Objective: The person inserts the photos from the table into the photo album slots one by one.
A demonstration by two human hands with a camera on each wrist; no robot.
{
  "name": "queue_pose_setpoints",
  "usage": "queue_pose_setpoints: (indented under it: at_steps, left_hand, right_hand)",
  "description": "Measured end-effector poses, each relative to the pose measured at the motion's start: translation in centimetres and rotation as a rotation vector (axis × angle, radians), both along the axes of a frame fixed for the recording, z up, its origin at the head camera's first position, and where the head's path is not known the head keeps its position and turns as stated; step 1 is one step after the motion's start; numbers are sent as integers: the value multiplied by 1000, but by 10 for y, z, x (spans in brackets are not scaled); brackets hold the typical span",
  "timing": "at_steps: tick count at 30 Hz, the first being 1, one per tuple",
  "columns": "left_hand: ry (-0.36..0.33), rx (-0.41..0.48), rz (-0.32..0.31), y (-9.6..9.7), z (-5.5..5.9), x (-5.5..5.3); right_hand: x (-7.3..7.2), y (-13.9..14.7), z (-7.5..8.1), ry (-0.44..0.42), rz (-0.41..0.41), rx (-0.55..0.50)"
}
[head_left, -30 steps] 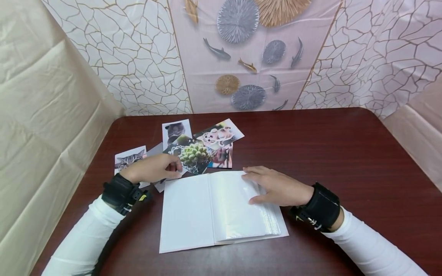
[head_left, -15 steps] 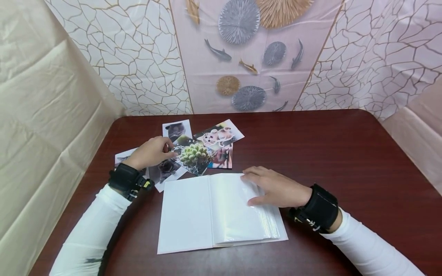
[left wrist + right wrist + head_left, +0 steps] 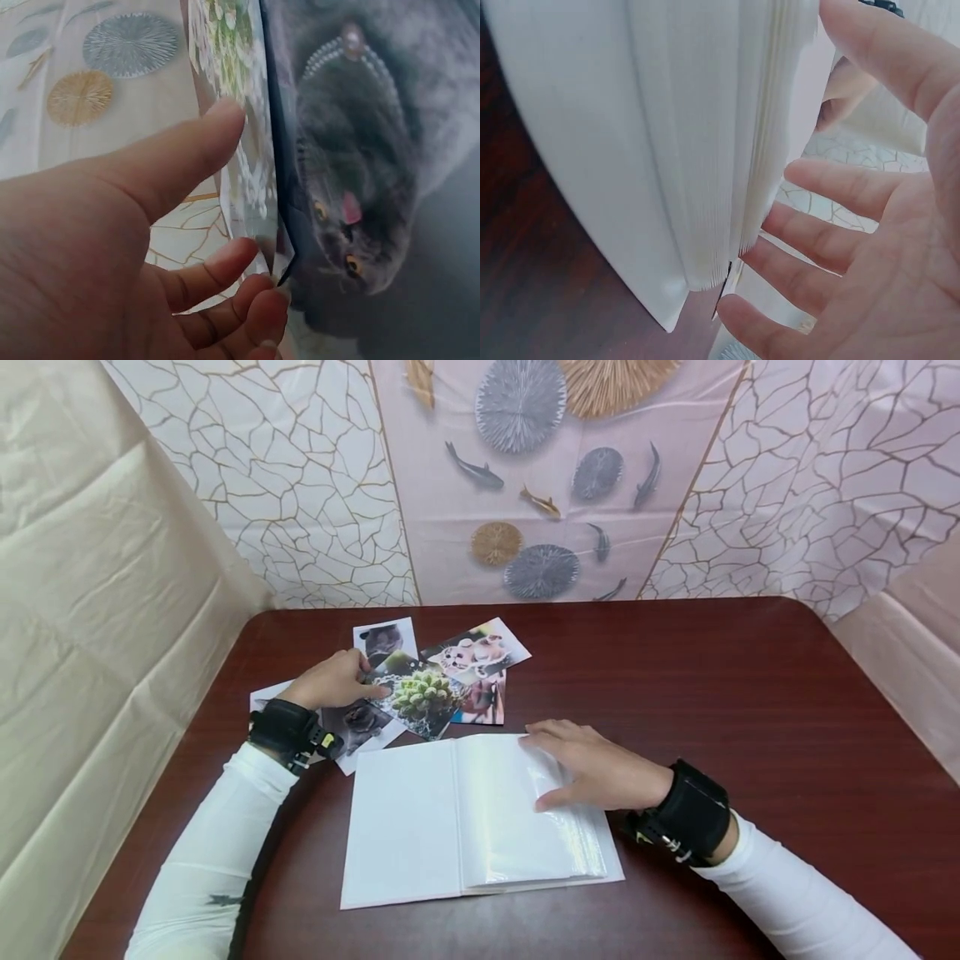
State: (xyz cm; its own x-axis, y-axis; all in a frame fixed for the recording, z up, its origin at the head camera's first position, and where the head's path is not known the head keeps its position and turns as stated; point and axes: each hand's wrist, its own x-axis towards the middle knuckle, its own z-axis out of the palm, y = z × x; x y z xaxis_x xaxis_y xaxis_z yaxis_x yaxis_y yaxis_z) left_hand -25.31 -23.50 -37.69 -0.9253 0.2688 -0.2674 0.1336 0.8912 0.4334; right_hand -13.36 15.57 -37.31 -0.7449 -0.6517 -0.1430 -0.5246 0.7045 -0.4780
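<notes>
An open photo album (image 3: 401, 827) with white pages and clear sleeves lies on the table. My right hand (image 3: 600, 768) rests on its right-hand page, fingers spread; in the right wrist view the fingertips (image 3: 802, 172) lie against the page stack (image 3: 705, 150). My left hand (image 3: 330, 681) is over the photo pile, at the left end of a succulent photo (image 3: 423, 697). In the left wrist view its thumb reaches over that photo (image 3: 251, 172), apart from the loosely curled fingers (image 3: 225, 266) near the corner. A grey cat photo (image 3: 352, 210) lies below.
Around the succulent photo lie a photo of a dark animal (image 3: 393, 635), a pink-toned animal photo (image 3: 480, 652) and a partly covered colourful photo (image 3: 483, 700). Another photo (image 3: 266, 696) sits at the far left under my arm. A patterned cloth (image 3: 525, 527) hangs behind the table (image 3: 675, 668).
My left hand has moved up and away from the album's top-left corner to the left end of the succulent photo, slowing lately. The right hand stays on the album page.
</notes>
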Motion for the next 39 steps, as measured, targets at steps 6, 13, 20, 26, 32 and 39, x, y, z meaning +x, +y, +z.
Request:
queue_pose_setpoints:
  at_steps: [6,13,20,26,32,39]
  left_hand:
    - [-28,-38,15,-1,-3,0]
    - [6,-59,46,0,-5,2]
    - [42,-48,27,0,-6,7]
    - [107,141,-26,-4,3,15]
    - [144,244,27,-8,10,18]
    - [171,344,101,-7,10,17]
  right_hand:
    - [-3,-5,-5,55,-33,-25]
    - [-4,-5,-9,38,-84,-81]
    - [-4,-5,-11,34,-86,-114]
    - [-5,-4,-9,29,-92,-116]
    - [-6,-4,-8,23,-116,-96]
    - [-8,-3,-9,31,-138,-93]
